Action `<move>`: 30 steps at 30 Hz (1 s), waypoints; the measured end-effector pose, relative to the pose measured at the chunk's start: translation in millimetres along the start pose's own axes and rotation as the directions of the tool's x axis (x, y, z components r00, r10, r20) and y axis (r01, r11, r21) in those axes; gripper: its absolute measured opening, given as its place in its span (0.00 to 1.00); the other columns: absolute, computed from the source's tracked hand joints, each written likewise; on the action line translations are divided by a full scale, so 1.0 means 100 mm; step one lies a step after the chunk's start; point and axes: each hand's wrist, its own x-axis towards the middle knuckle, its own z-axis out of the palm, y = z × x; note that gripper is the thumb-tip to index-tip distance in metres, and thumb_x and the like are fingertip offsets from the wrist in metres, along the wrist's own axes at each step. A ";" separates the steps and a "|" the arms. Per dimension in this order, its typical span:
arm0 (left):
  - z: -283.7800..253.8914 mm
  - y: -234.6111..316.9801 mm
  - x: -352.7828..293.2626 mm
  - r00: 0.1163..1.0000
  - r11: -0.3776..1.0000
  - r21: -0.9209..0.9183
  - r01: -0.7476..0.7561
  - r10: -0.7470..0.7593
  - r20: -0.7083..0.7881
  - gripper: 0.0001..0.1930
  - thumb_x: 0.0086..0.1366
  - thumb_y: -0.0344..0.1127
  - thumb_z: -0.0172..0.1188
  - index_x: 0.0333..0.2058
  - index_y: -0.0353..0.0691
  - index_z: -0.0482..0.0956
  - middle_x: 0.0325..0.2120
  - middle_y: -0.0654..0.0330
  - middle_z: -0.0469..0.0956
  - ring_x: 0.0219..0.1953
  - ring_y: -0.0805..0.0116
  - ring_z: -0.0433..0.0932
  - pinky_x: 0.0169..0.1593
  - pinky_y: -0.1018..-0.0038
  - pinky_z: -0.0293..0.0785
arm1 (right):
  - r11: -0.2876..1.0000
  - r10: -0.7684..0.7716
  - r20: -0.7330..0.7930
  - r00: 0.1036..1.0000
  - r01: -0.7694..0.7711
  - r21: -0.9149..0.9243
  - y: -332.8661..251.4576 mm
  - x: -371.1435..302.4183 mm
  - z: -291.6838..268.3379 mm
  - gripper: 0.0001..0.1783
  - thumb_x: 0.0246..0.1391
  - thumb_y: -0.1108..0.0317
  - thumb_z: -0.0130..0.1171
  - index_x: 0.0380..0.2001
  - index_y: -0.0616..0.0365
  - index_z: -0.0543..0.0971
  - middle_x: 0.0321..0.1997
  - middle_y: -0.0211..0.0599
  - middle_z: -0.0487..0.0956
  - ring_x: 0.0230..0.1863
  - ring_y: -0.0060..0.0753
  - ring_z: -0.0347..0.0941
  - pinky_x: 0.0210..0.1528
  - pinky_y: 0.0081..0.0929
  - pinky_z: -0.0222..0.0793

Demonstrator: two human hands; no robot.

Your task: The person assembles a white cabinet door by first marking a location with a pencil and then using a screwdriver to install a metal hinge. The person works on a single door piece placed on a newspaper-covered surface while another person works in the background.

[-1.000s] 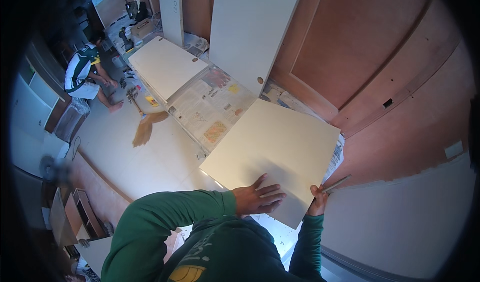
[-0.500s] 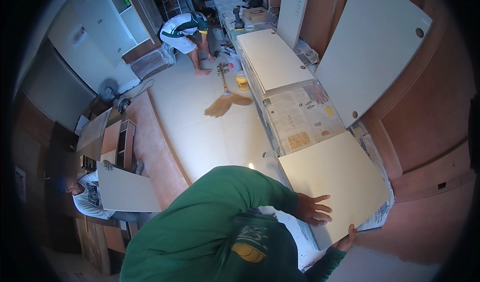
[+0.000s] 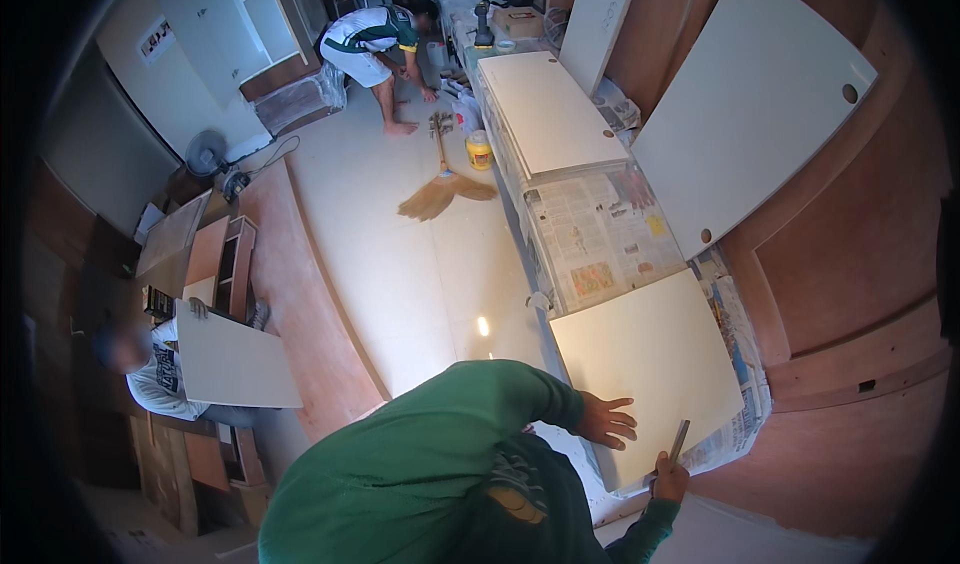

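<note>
A cream cabinet panel [image 3: 645, 349] lies flat on the newspaper-covered bench in front of me. My left hand [image 3: 607, 421] rests on the panel's left part, fingers spread. Close to the panel's near edge, my right hand [image 3: 670, 478] is closed around a thin, grey, flat bar [image 3: 681, 438]. The bar points up and away over the panel; its exact kind is unclear.
Beyond, more white panels [image 3: 545, 109] lie stacked on the bench; a large panel [image 3: 755, 109] leans on the wall. On the floor are a broom [image 3: 443, 192] and yellow bucket [image 3: 479, 151]. One person [image 3: 370, 49] bends down; another [image 3: 160, 369] holds a white panel.
My right hand has moved left, and the grey bar has swung from pointing sideways at the panel's edge to pointing away over it. My left hand stays on the panel.
</note>
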 end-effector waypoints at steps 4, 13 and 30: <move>0.13 0.03 -0.03 0.997 0.999 -0.030 0.032 -0.030 0.075 0.29 0.62 0.40 0.63 0.62 0.50 0.68 0.67 0.53 0.65 0.69 0.50 0.65 0.70 0.30 0.54 | 0.996 0.046 -0.004 0.999 -0.046 -0.080 -0.19 -0.15 -0.02 0.23 0.62 0.53 0.62 0.26 0.67 0.80 0.17 0.36 0.77 0.10 0.23 0.63 0.13 0.27 0.54; 0.19 0.00 -0.04 0.977 0.999 -0.051 0.017 -0.006 0.211 0.35 0.63 0.39 0.63 0.68 0.49 0.63 0.71 0.54 0.59 0.73 0.50 0.58 0.72 0.29 0.49 | 0.985 0.120 0.033 0.992 -0.115 -0.127 -0.42 -0.52 -0.12 0.21 0.64 0.55 0.58 0.36 0.67 0.82 0.22 0.41 0.83 0.10 0.22 0.65 0.14 0.27 0.59; -0.56 0.27 -0.03 0.838 0.845 -0.123 0.520 -0.477 0.263 0.43 0.61 0.49 0.67 0.71 0.48 0.58 0.75 0.47 0.47 0.75 0.49 0.53 0.72 0.30 0.42 | 0.995 -0.067 -0.053 0.996 0.070 0.075 -1.09 -0.94 -0.11 0.27 0.69 0.49 0.55 0.44 0.67 0.81 0.23 0.33 0.76 0.15 0.21 0.66 0.17 0.22 0.60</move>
